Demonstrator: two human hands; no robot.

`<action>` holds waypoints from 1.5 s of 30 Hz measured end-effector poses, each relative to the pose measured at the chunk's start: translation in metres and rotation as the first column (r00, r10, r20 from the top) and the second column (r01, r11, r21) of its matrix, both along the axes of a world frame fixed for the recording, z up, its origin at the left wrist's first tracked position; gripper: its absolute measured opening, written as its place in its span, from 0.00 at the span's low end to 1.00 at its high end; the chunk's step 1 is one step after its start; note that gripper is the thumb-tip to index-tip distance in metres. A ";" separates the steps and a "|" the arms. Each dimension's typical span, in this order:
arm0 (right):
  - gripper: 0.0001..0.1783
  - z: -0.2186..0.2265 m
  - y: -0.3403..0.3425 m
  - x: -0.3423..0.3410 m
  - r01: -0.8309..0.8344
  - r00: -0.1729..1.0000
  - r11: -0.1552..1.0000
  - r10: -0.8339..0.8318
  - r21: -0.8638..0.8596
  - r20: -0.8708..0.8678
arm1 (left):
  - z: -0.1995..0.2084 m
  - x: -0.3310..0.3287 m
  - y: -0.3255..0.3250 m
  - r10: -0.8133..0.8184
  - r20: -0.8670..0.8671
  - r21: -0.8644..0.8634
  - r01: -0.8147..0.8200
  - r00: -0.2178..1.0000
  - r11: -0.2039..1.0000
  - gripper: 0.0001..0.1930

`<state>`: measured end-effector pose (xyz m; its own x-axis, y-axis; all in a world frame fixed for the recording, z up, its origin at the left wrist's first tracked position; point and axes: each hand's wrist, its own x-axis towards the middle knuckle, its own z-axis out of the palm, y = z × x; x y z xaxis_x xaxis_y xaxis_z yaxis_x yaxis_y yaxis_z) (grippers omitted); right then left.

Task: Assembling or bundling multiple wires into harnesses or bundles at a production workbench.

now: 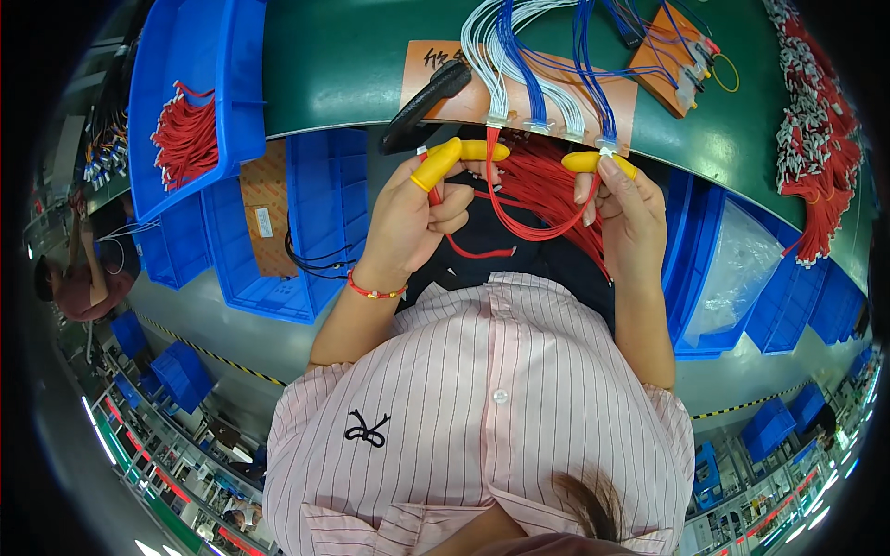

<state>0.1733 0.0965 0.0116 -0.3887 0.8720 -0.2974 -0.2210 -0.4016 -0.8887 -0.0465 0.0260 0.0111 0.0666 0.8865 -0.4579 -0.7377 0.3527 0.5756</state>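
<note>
My left hand [419,211] wears yellow finger covers and is closed around a short red cable [479,253], whose white end shows above the fist. A second red cable [533,232] hangs in a loop between two white plugs at the table edge. My right hand [635,211], also with yellow finger covers, pinches this loop's right-hand white connector [606,148], below a bundle of blue wires [593,83]. White wires [491,65] run to the left plug. Many loose red cables [547,181] lie under my hands, across my lap.
A black handle-like object [426,107] lies on an orange board [417,65] on the green table [334,65]. An orange test block [663,65] with small parts stands to its right. Blue bins [246,157] hold red cables at left. A red cable heap [816,157] hangs at right.
</note>
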 end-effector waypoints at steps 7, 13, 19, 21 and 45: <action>0.18 0.000 -0.003 -0.002 0.049 0.999 0.999 -0.049 0.013 0.022 | -0.006 -0.005 -0.007 0.033 -0.021 -0.055 -0.034 0.999 0.998 0.17; 0.19 0.003 -0.002 -0.003 0.052 0.999 0.998 -0.052 -0.027 0.007 | -0.011 -0.003 -0.005 0.001 -0.001 0.002 -0.001 1.000 1.000 0.18; 0.21 0.001 0.000 -0.001 0.047 0.981 0.982 -0.080 -0.181 -0.175 | -0.007 0.000 0.002 -0.068 -0.099 0.097 0.078 0.993 0.992 0.22; 0.21 -0.002 0.001 0.001 0.014 0.970 0.978 -0.065 -0.209 -0.236 | -0.004 0.001 0.008 -0.078 -0.145 0.134 0.098 0.986 0.986 0.22; 0.09 -0.044 -0.023 -0.027 -0.453 0.806 0.695 0.051 0.558 0.590 | -0.002 0.030 0.013 0.022 -0.104 0.168 -0.004 0.994 0.986 0.17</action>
<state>0.1466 0.0740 -0.0326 -0.5948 0.7994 0.0842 0.3424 0.3468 -0.8732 -0.0170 0.0388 0.0093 0.0136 0.9516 -0.3070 -0.6736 0.2357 0.7005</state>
